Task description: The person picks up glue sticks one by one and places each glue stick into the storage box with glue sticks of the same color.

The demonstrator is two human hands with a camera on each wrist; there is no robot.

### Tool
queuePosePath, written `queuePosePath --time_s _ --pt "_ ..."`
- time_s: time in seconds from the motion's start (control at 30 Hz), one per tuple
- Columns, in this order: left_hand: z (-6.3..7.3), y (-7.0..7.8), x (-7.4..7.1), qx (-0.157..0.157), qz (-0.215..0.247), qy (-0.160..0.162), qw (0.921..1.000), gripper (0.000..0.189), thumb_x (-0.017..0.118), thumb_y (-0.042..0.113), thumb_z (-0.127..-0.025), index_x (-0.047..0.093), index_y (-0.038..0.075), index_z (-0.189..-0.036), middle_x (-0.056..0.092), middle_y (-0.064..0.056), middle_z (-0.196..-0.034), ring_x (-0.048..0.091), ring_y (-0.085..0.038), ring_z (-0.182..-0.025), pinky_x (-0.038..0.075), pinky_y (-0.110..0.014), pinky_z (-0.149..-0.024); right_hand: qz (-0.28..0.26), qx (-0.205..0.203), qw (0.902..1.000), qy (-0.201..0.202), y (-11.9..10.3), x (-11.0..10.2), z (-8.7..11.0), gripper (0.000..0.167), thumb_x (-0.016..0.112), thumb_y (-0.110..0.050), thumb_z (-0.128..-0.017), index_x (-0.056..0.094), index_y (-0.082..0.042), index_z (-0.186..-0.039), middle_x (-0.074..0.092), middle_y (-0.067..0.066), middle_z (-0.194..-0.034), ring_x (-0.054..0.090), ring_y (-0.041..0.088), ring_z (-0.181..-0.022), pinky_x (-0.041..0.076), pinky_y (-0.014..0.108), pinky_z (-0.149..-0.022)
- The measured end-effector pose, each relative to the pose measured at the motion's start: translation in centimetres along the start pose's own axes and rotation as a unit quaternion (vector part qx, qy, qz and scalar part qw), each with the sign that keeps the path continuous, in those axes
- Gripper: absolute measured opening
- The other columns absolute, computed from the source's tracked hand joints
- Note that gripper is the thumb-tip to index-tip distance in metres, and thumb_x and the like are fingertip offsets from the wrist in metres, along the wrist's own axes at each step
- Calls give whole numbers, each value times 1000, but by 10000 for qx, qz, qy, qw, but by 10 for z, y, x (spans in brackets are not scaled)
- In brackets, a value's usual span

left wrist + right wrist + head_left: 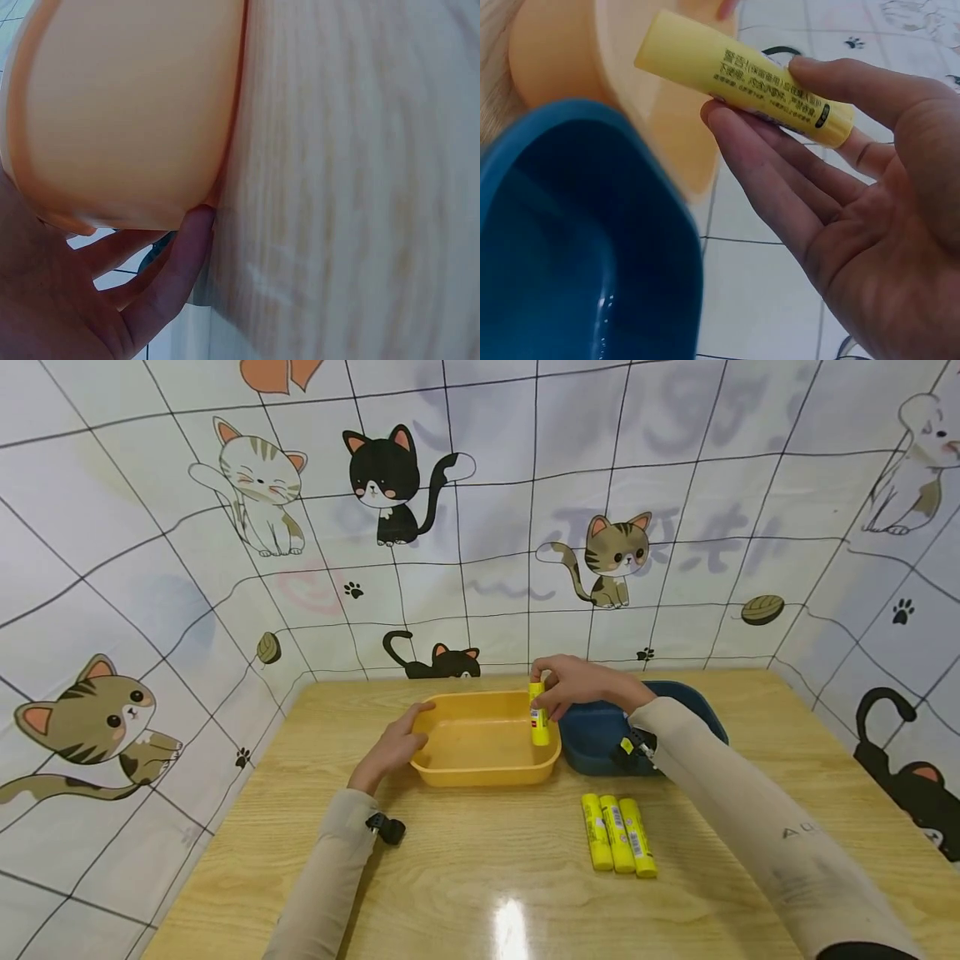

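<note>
The right hand (567,687) pinches a yellow tube (540,733) near its upper end, thumb on one side and fingers on the other, and holds it nearly upright over the right end of the yellow tray (480,775). Whether its lower end touches the tray's floor I cannot tell. The left hand (392,745) holds the tray's left end, thumb and fingers set about the wall. The blue tray (600,752) stands just to the right, and 3 more yellow tubes (617,835) lie side by side on the table (465,877), nearer the person.

The step in hand seems to be setting 1 tube into the yellow tray, though lifting it out cannot be ruled out. If it is setting down, the next move calls for a short lowering clear of the rim, then a gentle release, as the round tube could topple or roll
</note>
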State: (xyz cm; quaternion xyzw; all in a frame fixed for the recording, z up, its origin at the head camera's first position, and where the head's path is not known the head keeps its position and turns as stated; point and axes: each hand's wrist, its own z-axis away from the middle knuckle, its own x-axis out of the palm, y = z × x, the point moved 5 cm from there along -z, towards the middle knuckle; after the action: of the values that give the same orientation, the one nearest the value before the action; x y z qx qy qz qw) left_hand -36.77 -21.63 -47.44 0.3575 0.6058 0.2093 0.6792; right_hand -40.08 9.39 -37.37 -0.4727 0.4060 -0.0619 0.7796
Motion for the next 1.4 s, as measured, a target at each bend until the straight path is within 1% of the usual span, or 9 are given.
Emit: queuePosePath --time_s 0.1,0.2,0.43,0.57,0.73,0.87,1.03,1.27,1.4 --pt "0 2 -1 3 -13 13 10000 67 48 9 -92 38 18 -158 47 -18 -156 51 -34 -120 40 -44 -98 60 107 9999 -72 6 1 -9 30 69 -11 -98 49 -1 -117 75 21 -106 77 32 -85 62 47 -82" --pt "0 2 -1 -1 -9 21 10000 67 48 9 -93 39 18 -158 49 -18 -153 52 -34 -117 40 -44 -97 154 259 9995 -85 10 2 -16 30 69 -12 -98 50 -1 -118 76 19 -104 77 30 -83 63 44 -79" --pt "0 1 0 -16 28 -40 10000 67 47 9 -93 37 17 -159 57 -21 -140 56 -26 -86 43 -33 -75 659 773 9948 -56 2 7 -26 34 70 -17 -97 53 1 -121 78 19 -96 78 30 -81 63 39 -74" --pt "1 2 0 -26 90 -35 9999 67 47 9 -94 38 17 -159 57 -22 -139 55 -23 -82 44 -31 -72 1032 1169 9878 -26 -4 11 -31 35 71 -18 -97 56 2 -121 77 18 -92 78 27 -77 63 36 -73" --pt "1 2 0 -35 119 -51 9999 67 47 9 -94 37 18 -159 57 -21 -139 54 -23 -79 44 -31 -71 1547 1715 9730 15 -5 19 -41 21 73 -17 -96 68 0 -108 78 14 -89 78 22 -72 62 31 -69" --pt "1 2 0 -7 16 -43 10000 67 47 10 -93 37 18 -159 55 -20 -144 56 -26 -89 45 -34 -78 1727 2105 9620 225 -4 27 -48 23 74 -18 -95 66 -1 -109 77 13 -87 77 22 -69 62 31 -67" --pt "1 3 0 36 -32 -4 10000 67 47 10 -93 37 17 -159 49 -18 -153 54 -33 -110 42 -43 -94 1459 2416 9576 584 -2 35 -52 31 74 -15 -94 55 -2 -116 70 16 -93 75 22 -63 62 31 -64" --pt "1 3 -1 21 2 7 10000 67 48 9 -93 38 19 -159 48 -17 -155 53 -34 -114 41 -45 -97 1583 2499 9527 701 3 40 -57 28 74 -10 -93 57 -1 -113 68 17 -96 74 22 -63 61 31 -63" --pt "2 3 -1 7 2 -5 10000 66 48 9 -93 39 18 -158 47 -18 -156 53 -34 -114 41 -45 -97 1532 2509 9534 680 6 42 -56 28 74 -7 -92 59 0 -114 67 17 -99 74 24 -65 62 31 -64"
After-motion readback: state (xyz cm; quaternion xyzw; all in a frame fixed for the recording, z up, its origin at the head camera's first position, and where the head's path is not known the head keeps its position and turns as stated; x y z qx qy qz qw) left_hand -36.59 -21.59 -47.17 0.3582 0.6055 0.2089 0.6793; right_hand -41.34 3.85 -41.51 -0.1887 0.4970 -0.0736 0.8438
